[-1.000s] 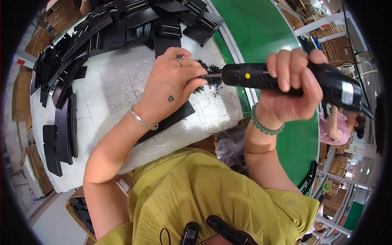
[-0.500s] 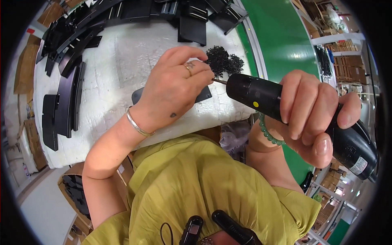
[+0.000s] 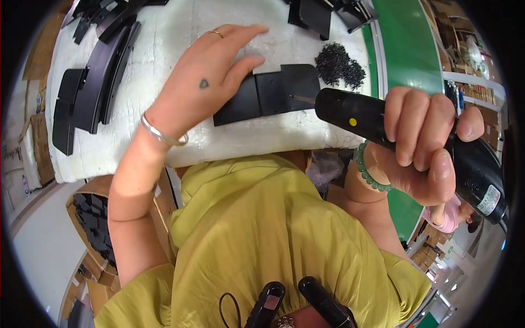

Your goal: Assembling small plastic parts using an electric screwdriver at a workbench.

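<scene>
My right hand point(image 3: 421, 136) is wrapped round a black electric screwdriver point(image 3: 339, 106), tilted with its bit toward the left. The thin bit's tip lies over a flat black panel point(image 3: 287, 90); whether it touches cannot be told. This panel rests near the table's front edge, and a seam or step divides it into two parts. My left hand point(image 3: 205, 76) covers part of its left end, fingers stretched out and thumb apart, nothing held. Contact between that hand and the panel is unclear. A pile of small black screws point(image 3: 333, 63) lies just beyond the screwdriver's front end.
Long curved black parts point(image 3: 101, 82) stand at the left of the white-covered table point(image 3: 158, 46). More black parts point(image 3: 310, 16) lie at the far edge. A box of black pieces point(image 3: 93, 224) is at lower left. Beyond the table's right edge is a green surface point(image 3: 407, 49); a person in pink point(image 3: 445, 216) appears at right.
My left hand has left the screwdriver's bit, moved left and opened its fingers. The screwdriver now reaches over the black panel. The view has shifted, so the panel shows more fully.
</scene>
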Action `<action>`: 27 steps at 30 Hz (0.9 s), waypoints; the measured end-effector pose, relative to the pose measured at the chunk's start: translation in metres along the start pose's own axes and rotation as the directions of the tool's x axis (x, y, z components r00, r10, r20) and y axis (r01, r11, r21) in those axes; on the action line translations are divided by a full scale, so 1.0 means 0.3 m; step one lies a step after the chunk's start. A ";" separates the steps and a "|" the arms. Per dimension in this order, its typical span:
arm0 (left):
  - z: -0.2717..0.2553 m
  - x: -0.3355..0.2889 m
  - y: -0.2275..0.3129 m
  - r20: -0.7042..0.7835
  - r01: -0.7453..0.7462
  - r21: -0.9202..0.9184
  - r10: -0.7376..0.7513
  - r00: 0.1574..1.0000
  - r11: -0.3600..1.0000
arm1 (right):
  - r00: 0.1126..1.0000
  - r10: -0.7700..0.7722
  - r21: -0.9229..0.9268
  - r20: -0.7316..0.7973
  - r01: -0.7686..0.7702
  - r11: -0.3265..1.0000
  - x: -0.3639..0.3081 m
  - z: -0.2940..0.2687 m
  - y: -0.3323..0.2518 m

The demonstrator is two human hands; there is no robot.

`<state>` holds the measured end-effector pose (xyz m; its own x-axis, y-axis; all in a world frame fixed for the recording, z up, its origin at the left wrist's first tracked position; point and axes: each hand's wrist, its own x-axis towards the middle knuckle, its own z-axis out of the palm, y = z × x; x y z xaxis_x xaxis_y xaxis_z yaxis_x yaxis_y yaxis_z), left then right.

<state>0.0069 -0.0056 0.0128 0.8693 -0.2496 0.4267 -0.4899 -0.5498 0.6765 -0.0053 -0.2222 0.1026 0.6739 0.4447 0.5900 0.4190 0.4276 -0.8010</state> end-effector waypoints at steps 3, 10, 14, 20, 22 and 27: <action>0.023 -0.029 -0.001 0.187 0.127 0.003 -0.125 0.974 0.992 | 1.000 0.011 0.039 -0.004 -0.011 0.999 -0.012 0.032 0.045; 0.053 -0.049 -0.007 0.348 0.124 0.139 -0.165 0.923 0.983 | 0.996 0.087 0.042 0.007 -0.087 0.995 -0.031 0.046 0.083; 0.072 -0.062 -0.008 0.282 0.092 0.088 -0.114 0.953 0.992 | 0.991 0.130 0.039 -0.019 -0.129 0.991 -0.027 0.078 0.078; 0.071 -0.059 -0.003 0.308 0.151 0.111 -0.178 0.935 0.982 | 0.965 0.260 -0.029 0.041 -0.259 0.965 0.002 0.106 0.066; 0.079 -0.052 -0.006 0.314 0.155 0.098 -0.178 0.933 0.983 | 0.963 0.262 -0.044 0.055 -0.260 0.965 0.008 0.103 0.067; 0.074 -0.065 -0.015 0.300 0.201 0.052 -0.207 0.931 0.978 | 0.970 0.237 -0.047 0.044 -0.235 0.971 0.007 0.109 0.090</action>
<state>-0.0064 -0.0161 -0.0118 0.9308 -0.3573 0.0774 -0.3012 -0.6294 0.7163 -0.0123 -0.1840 0.0856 0.7266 0.5678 0.3870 0.2767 0.2736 -0.9212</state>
